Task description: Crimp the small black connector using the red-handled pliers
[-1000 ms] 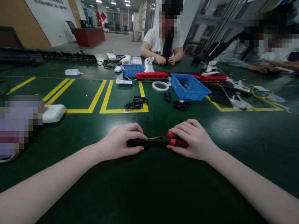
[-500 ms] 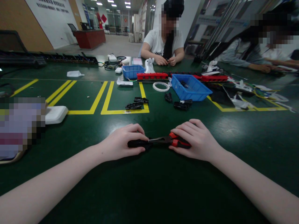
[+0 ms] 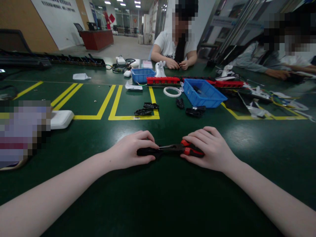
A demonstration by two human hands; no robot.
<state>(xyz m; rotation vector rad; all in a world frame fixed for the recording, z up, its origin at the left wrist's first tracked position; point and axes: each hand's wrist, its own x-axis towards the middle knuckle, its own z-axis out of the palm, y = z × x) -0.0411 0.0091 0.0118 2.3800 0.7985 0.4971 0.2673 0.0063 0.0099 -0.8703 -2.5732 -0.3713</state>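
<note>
My left hand [image 3: 134,149] grips a black part [image 3: 148,151] between thumb and fingers, low over the green table [image 3: 158,197]. Red-and-black pliers [image 3: 189,148] are held in my right hand [image 3: 209,148], whose fingers wrap round the handles. The long jaws point left and their tips meet the right end of the black part by my left fingertips. Whether a small piece sits between the tips is too small to tell. Beyond my hands lie several black parts [image 3: 144,112], some inside yellow tape lines.
A blue bin [image 3: 203,97] with dark parts stands ahead, near a white tape ring [image 3: 172,92] and a smaller blue bin [image 3: 143,76]. On the left are a phone [image 3: 22,135] and a white case [image 3: 61,119]. Across the table sits a person [image 3: 176,46]; others sit at the right.
The whole view has shifted slightly, so the scene and my hands appear a little further right. Both hands keep their holds on the black part and the pliers.
</note>
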